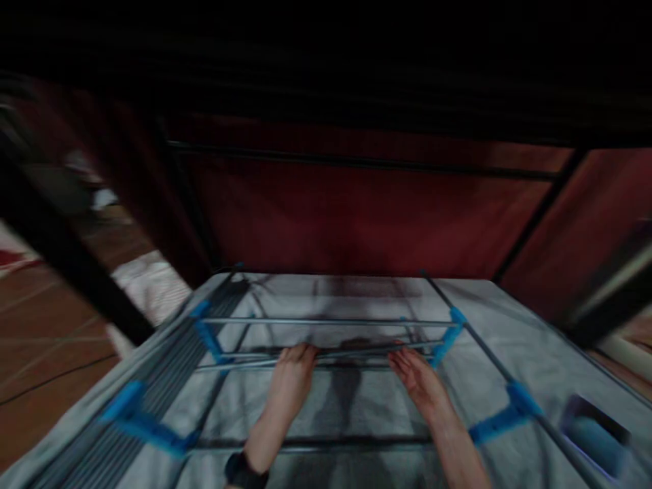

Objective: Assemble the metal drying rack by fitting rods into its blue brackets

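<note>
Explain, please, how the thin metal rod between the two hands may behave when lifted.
The thin metal rod looks straight, so it is probably stiff. Its slender form suggests it is fairly light. It seems round, so it might roll in the fingers.

Rack rods (336, 322): metallic grey, 6 o'clock. Rack joints (502, 415): bright blue, 4 and 8 o'clock. Sheet (382, 407): pale grey, darker shadow patches, 6 o'clock. Wristband (247, 470): black, 7 o'clock. Curtain (346, 210): dark red, 12 o'clock. Post (66, 251): black, 9 o'clock. Cloth (153, 285): whitish, faint stripes, 9 o'clock. Floor (56, 353): reddish-brown, paler grid lines, 8 o'clock. Device (593, 435): dark edge, bluish face, 4 o'clock.
</note>
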The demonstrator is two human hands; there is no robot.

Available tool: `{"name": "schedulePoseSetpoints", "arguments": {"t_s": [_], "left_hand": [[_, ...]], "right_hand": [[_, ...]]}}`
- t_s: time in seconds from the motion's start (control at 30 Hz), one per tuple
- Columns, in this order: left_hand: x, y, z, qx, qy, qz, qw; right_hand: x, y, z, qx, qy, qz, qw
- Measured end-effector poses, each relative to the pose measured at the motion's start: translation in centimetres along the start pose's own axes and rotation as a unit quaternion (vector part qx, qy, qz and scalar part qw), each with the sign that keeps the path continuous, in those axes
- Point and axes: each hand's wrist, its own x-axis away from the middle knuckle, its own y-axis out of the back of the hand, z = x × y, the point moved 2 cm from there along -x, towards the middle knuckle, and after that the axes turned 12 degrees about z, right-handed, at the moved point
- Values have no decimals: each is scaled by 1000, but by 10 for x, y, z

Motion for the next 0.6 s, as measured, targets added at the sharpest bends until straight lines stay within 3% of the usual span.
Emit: {"name": "schedulePoseSetpoints", "arguments": {"t_s": [0.1,0.23,0.33,0.43,0.53,0.57,0.6], "left_hand": [[-4,10,-12,20,25,44,999],[-5,10,-13,39,25,38,998],[2,5,-10,67,16,-27,997],[17,-1,2,104,43,-141,984],[36,-4,27,203,136,-268,932],[42,-4,37,257,174,-312,898],[48,-3,49,328,218,-359,846]], "right_hand": [[-14,12,-13,19,-42,13,999],[-31,20,-22,54,-45,24,997],[-34,24,-21,82,-43,16,996],[-35,27,-19,99,-46,9,994],[-35,30,-19,114,-56,1,992],[-36,30,-19,119,-58,-1,991],[-36,30,-19,124,-59,-4,991]]}}
